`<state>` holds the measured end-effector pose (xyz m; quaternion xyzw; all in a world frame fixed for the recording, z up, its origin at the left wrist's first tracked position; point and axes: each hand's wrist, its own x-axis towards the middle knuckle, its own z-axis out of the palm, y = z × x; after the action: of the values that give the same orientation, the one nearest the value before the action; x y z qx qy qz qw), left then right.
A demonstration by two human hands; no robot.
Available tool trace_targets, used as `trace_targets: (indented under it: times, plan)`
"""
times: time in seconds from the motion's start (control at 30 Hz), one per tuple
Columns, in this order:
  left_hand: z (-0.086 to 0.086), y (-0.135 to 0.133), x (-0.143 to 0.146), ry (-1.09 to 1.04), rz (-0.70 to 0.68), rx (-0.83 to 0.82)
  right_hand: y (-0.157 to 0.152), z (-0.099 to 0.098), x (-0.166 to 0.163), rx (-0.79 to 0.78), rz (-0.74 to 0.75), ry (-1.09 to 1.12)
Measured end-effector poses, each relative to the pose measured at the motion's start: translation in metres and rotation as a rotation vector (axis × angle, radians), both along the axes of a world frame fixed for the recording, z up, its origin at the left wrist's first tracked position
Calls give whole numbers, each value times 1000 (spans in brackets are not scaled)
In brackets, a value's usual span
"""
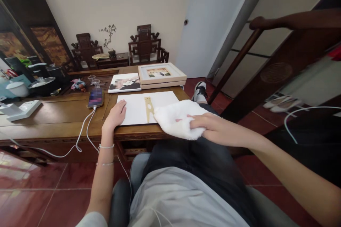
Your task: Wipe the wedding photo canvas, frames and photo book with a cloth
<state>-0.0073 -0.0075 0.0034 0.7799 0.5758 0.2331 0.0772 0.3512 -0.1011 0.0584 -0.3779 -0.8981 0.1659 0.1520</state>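
White cloth (173,124) is clamped in the right grip (209,125); leftward, the white panel (134,110) is touched by the left grip (116,114), fingers extended. Wiping seems in hand; steady, even pressure appears called for next.

no text, label or number is readable.
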Motion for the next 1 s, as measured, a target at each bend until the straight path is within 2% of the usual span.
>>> trace_targets:
  times: [0.1,0.2,0.4,0.57,0.7,0.93,1.0]
  plan:
    - [0,0,0,3,5,0,11,5,0,-72,32,13]
    - [-1,1,-1,-1,3,3,46,5,-8,-80,-10,27]
    - [-4,4,-4,-29,-1,14,125,-6,-43,60,-199,92]
    - [-2,3,-4,-24,7,9,150,-10,-55,140,-255,88]
    - [-3,3,-4,-27,-2,15,131,-17,-43,143,-193,36]
    - [-6,5,-4,-34,-1,24,30,-17,-13,131,9,13]
    - [-7,5,-4,-37,-4,27,12,-14,-7,111,72,15]
